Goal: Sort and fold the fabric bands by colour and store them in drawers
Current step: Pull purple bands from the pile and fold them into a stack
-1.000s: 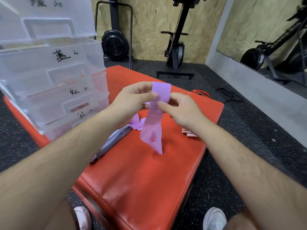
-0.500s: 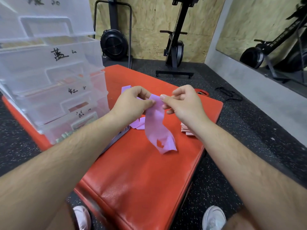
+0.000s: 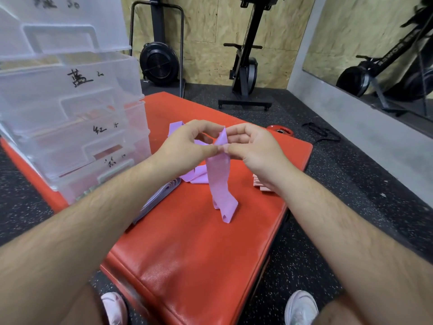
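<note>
- Head view, looking down: a purple fabric band (image 3: 219, 181) hangs in the air over a red padded mat (image 3: 199, 266). Its top end is held up between both hands. Its lower end curls at the mat, and I cannot tell whether it touches.
- The left hand (image 3: 185, 146) pinches the band's top between thumb and forefinger. The other fingers arch loosely above and hold nothing.
- The right hand (image 3: 253, 148) makes the same tight pinch just beside it, so the fingertips of both hands nearly meet on the fabric.
- Judged step: this band is being straightened or doubled over, so it is mid-fold and not yet stored.
- The next move likely calls for matching the edges, since the strip is limp and twisted. It would then be laid flat and creased.
- More loose purple bands (image 3: 196, 175) lie on the mat behind the held one.
- Pale lilac folded strips (image 3: 159, 198) lie to the left, partly under the left forearm.
- A pink folded stack (image 3: 263, 184) shows under the right wrist.
- Clear plastic drawers (image 3: 70, 113) stand stacked on the mat's left side and bear handwritten labels.
</note>
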